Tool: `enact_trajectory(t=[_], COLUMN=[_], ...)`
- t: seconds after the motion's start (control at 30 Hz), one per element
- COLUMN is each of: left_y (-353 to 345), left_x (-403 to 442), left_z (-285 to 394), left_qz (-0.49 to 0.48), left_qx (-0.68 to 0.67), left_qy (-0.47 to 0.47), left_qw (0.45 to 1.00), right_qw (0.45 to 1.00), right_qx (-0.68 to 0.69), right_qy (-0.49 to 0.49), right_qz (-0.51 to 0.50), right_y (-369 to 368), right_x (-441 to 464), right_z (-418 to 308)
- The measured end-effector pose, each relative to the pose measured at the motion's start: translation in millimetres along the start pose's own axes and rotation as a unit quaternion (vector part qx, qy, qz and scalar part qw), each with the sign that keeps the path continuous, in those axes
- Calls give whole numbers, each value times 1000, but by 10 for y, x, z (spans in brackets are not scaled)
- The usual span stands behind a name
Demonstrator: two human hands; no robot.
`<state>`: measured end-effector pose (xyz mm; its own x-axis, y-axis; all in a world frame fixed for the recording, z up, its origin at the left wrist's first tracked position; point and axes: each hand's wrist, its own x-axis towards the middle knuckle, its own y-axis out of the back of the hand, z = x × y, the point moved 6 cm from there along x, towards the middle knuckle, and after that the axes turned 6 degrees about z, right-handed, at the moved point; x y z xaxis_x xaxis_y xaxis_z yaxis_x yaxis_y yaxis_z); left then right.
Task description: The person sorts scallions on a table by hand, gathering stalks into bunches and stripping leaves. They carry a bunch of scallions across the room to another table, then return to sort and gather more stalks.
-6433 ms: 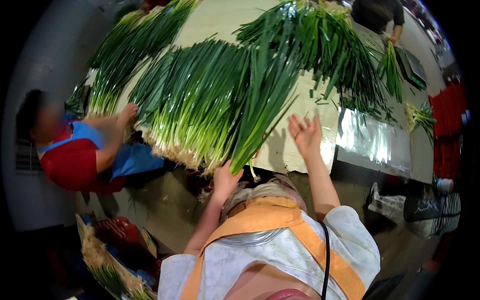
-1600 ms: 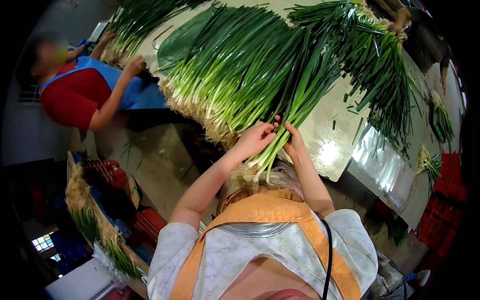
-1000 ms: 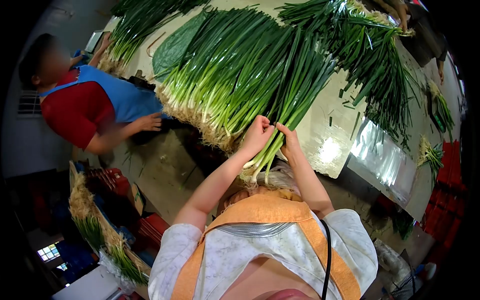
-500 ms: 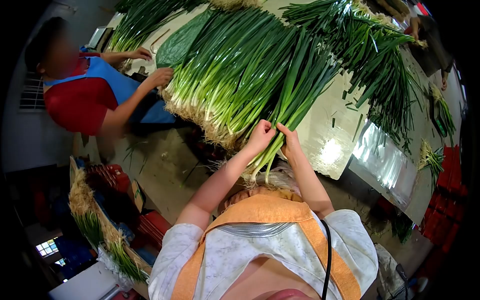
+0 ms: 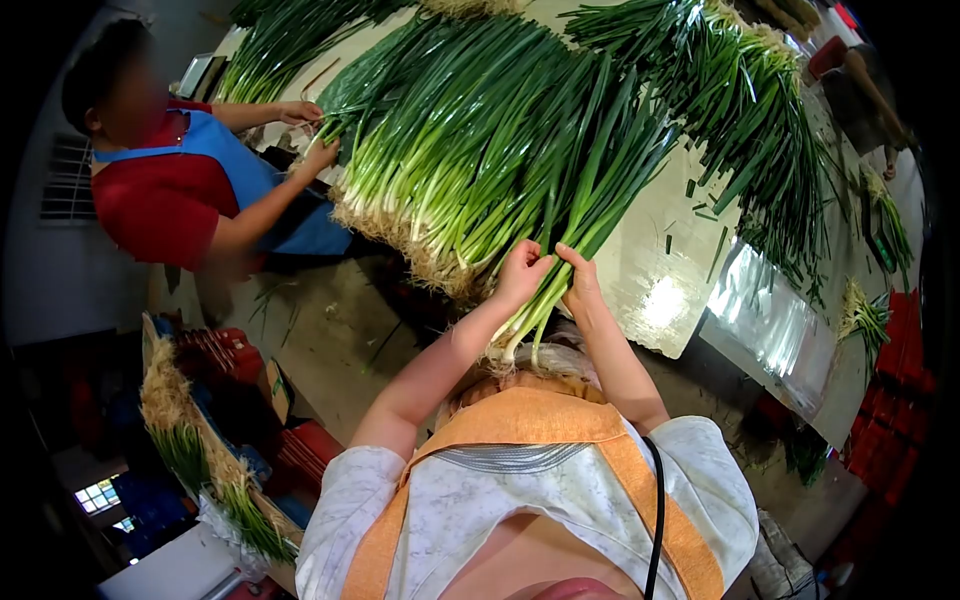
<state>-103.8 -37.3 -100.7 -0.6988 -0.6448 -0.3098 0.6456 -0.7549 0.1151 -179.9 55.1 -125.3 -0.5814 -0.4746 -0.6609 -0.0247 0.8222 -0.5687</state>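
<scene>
My left hand is closed at the near edge of the table, its fingertips pinching at the stalks of a few green onions. Against the other side of the same stalks, my right hand grips with thumb and fingers. White stems and roots hang toward my apron below both hands, while the dark leaves point away across the table. Just left of them lies a wide pile of green onions, with rooty ends facing me.
A co-worker in a blue apron stands at the left, hands on green onions. More bundles lie at the far right of the metal table. A crate of green onions stands lower left. Another person is at the far right.
The co-worker now holds green onions, drawn over the large leaf at the pile's left edge. My own hands have barely shifted on the stalks. The person at far right has moved an arm.
</scene>
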Motion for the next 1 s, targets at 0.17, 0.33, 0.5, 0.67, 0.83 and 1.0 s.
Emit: enact_trajectory(t=[0.17, 0.33, 0.5, 0.67, 0.83, 1.0], left_y=[259, 1101, 1391, 2045, 2362, 1504], left_x=[-174, -477, -825, -1067, -1251, -896], left_z=[373, 472, 322, 75, -309, 586], left_qz=[24, 56, 93, 216, 182, 156], left_qx=[-66, -83, -192, -275, 105, 373], left_qy=[14, -4, 12, 13, 36, -266], left_qw=[997, 995, 977, 937, 977, 875], right_qw=[998, 994, 992, 982, 980, 980], right_qx=[7, 33, 30, 36, 19, -41], right_qy=[37, 60, 105, 129, 175, 170], right_qz=[42, 88, 65, 135, 88, 99], right_y=[144, 357, 278, 244, 459, 133], right_x=[144, 251, 260, 341, 522, 375], right_z=[-101, -454, -577, -871, -1174, -837])
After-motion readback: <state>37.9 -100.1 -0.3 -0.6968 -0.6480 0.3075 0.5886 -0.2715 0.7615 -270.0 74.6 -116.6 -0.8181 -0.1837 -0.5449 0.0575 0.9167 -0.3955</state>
